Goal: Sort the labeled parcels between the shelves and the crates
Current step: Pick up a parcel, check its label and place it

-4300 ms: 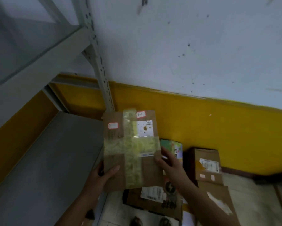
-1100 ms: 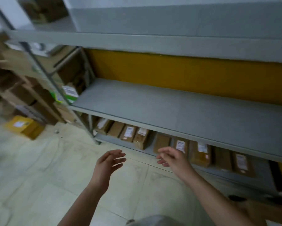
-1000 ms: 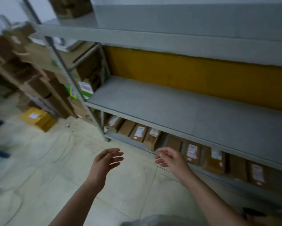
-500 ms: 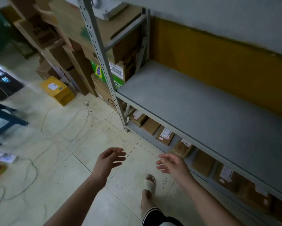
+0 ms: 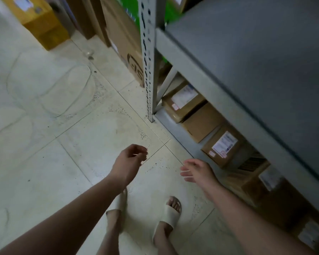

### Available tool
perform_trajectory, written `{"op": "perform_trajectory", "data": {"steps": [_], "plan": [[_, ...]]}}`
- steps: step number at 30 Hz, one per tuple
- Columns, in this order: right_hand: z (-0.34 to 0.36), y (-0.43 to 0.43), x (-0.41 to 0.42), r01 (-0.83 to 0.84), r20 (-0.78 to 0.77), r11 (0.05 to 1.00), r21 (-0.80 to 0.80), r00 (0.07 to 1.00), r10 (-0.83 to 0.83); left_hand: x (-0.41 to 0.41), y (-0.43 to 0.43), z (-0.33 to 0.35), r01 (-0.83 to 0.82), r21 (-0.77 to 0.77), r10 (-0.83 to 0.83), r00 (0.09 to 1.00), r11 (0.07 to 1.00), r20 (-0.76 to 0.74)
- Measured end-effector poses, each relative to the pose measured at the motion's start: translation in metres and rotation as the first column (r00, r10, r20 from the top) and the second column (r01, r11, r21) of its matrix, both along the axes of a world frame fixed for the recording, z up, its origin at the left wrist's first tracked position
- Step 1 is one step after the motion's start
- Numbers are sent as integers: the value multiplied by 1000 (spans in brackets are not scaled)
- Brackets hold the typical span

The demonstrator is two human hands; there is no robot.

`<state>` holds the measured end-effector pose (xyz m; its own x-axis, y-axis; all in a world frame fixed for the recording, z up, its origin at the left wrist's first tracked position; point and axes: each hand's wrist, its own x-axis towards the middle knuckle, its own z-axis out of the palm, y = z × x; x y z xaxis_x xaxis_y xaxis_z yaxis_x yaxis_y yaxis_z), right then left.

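- Both your hands are empty. The left hand (image 5: pixel 131 161) hangs over the floor (image 5: pixel 62 144) with its fingers loosely curled round nothing. The right hand (image 5: pixel 197 172) is slack, fingers spread and pointing left, nearer the rack.
- The parcels in reach lie in a row on the bottom shelf (image 5: pixel 175 129) to your right, under the bare grey shelf (image 5: pixel 256 61).
- A labeled parcel (image 5: pixel 222 146) sits just beyond your right hand, a plain box (image 5: pixel 202 122) is next to it, and another labeled box (image 5: pixel 182 102) is by the post (image 5: pixel 148 61).
- No crate shows in this view, so I judge you are between parcels and must choose the next one.
- Read the label before you lift. The print is too blurred here for me to tell where any box belongs.
- To take the nearest parcel, bend low and reach the right hand under the grey shelf's front edge, minding your knuckles on it.
- Draw the parcel straight out toward you, since its neighbour sits close against it and may drag.
- Then bring the left hand under its far side so both palms carry it.
- Your forearms slope down and forward with relaxed wrists. The hands are well apart, above your slippers (image 5: pixel 170 216).
- The yellow box (image 5: pixel 42 19) on the floor lies well away from you, at top left.
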<state>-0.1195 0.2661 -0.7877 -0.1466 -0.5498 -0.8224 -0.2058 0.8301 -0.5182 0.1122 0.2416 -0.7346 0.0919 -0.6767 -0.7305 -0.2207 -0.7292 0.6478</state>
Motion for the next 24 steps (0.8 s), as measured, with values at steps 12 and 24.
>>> {"op": "perform_trajectory", "data": {"steps": [12, 24], "plan": [[-174, -200, 11, 290, 78, 952, -103, 956, -283, -56, -165, -173, 345, -166, -332, 938, 924, 101], [-189, -205, 13, 670, 273, 733, -119, 732, -624, -63, -178, -187, 271, -329, -254, 962, 904, 97]]}}
